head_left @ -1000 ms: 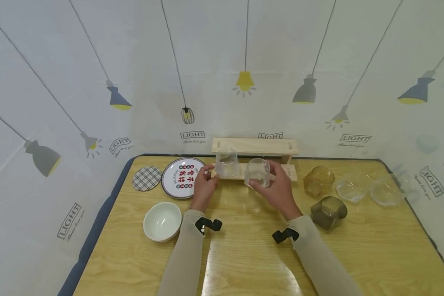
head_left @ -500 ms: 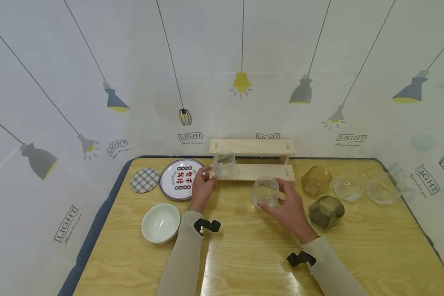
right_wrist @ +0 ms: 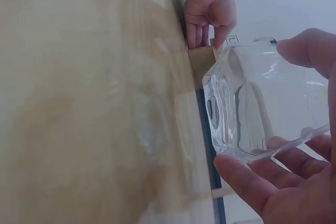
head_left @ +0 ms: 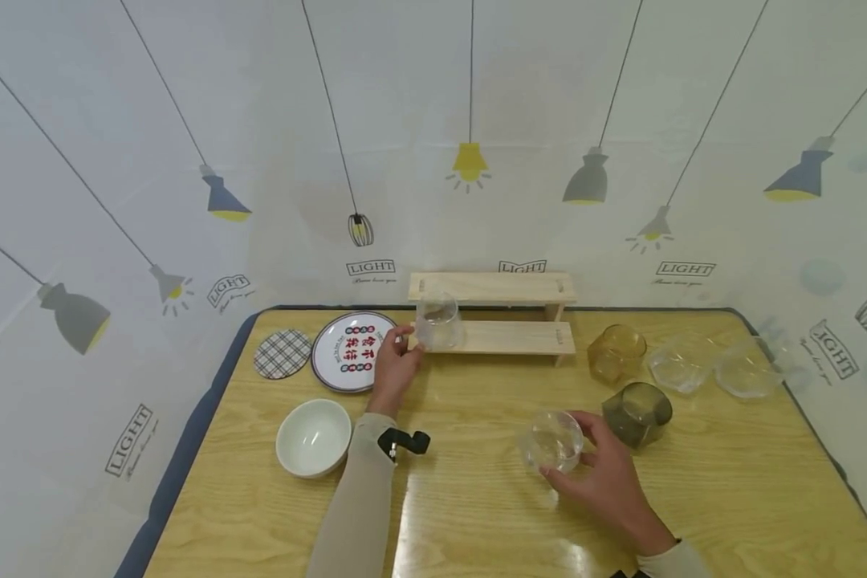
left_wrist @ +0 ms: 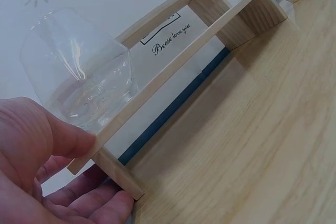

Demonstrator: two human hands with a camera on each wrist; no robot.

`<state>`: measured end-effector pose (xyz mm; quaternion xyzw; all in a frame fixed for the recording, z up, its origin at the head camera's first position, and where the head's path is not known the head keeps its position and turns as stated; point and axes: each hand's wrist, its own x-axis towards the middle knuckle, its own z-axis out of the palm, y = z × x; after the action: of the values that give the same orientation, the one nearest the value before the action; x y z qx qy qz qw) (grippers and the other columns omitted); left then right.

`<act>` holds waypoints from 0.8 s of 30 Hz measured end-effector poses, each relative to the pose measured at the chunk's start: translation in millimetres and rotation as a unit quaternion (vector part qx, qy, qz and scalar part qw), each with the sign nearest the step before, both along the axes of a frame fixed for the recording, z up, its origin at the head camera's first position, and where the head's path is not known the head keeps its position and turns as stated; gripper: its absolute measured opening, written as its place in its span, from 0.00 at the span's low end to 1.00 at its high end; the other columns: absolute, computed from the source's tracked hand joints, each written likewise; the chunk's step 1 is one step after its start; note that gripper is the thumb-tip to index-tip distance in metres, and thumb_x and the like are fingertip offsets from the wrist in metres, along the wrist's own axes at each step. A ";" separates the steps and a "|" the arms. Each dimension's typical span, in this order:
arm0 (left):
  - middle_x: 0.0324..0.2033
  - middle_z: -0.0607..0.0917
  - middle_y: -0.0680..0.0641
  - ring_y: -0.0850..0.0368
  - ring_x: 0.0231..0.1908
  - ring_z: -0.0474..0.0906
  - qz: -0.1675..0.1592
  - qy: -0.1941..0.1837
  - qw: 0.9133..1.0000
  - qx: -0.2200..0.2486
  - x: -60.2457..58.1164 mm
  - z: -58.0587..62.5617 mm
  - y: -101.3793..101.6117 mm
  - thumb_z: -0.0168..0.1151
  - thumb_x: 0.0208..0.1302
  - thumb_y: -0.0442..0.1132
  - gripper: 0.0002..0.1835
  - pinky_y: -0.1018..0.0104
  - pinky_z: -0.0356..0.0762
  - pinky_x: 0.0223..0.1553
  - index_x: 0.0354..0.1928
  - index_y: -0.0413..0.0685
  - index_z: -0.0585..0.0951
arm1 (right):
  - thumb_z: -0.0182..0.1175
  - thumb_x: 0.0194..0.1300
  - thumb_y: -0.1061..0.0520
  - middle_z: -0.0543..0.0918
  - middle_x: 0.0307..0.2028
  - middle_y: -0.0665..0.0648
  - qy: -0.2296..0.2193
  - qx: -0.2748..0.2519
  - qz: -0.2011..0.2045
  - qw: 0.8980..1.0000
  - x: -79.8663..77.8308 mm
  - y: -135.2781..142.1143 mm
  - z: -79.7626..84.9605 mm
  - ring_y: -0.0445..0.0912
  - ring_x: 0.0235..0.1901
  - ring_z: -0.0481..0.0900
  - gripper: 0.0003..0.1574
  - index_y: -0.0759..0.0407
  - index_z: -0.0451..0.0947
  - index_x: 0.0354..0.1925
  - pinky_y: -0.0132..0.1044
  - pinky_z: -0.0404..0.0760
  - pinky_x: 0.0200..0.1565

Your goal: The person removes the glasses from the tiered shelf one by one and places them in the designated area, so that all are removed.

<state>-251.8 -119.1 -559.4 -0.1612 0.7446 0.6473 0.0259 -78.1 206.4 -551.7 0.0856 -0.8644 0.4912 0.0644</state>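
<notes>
A two-tier wooden rack (head_left: 509, 337) stands at the back of the table. My left hand (head_left: 396, 365) grips the left end of its lower shelf; in the left wrist view the thumb lies on the board (left_wrist: 157, 85) and the fingers curl by the leg. Beside that thumb a clear glass (left_wrist: 79, 66) sits on the shelf. Out over the table, right of the middle, my right hand (head_left: 607, 474) holds a second clear glass (head_left: 553, 443) between thumb and fingers. In the right wrist view this glass (right_wrist: 252, 103) has a thick angular base.
Right of the rack stand an amber glass (head_left: 616, 353), a smoky grey glass (head_left: 637, 414) and two clear glasses, one of them (head_left: 681, 368) nearer the amber one. On the left are a checked coaster (head_left: 282, 353), a printed plate (head_left: 332, 373) and a white bowl (head_left: 314, 438).
My right hand has carried its clear glass away from the rack's lower shelf, toward me and to the right. The left hand stays on the rack's left end.
</notes>
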 end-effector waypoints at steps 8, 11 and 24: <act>0.63 0.80 0.42 0.51 0.53 0.79 0.003 0.000 1.000 0.000 1.7 -2.3 -0.8 0.65 0.72 0.37 0.20 0.61 0.80 0.49 0.64 0.57 0.78 | 0.85 0.50 0.59 0.79 0.61 0.60 -0.011 0.024 -0.057 0.998 41.4 31.6 4.6 0.28 0.55 0.77 0.54 0.61 0.67 0.69 0.32 0.89 0.43; 0.60 0.81 0.42 0.52 0.51 0.79 0.000 0.004 1.000 -0.001 1.7 -3.4 -0.1 0.65 0.72 0.38 0.21 0.62 0.79 0.48 0.64 0.57 0.78 | 0.84 0.50 0.62 0.78 0.61 0.59 -0.021 0.013 -0.090 0.996 53.3 45.0 6.5 0.23 0.52 0.77 0.54 0.61 0.66 0.70 0.29 0.88 0.42; 0.59 0.81 0.43 0.52 0.51 0.78 0.005 -0.002 1.000 0.003 0.1 -1.1 -0.2 0.65 0.71 0.37 0.21 0.63 0.78 0.46 0.64 0.59 0.78 | 0.78 0.48 0.77 0.79 0.56 0.36 0.015 -0.036 -0.244 0.969 60.9 101.9 16.3 0.26 0.50 0.81 0.53 0.59 0.69 0.70 0.19 0.83 0.42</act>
<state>-251.7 -119.3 -560.5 -0.1663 0.7417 0.6493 0.0245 -17.2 308.2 -535.4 -0.1232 -0.8396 0.4904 0.1983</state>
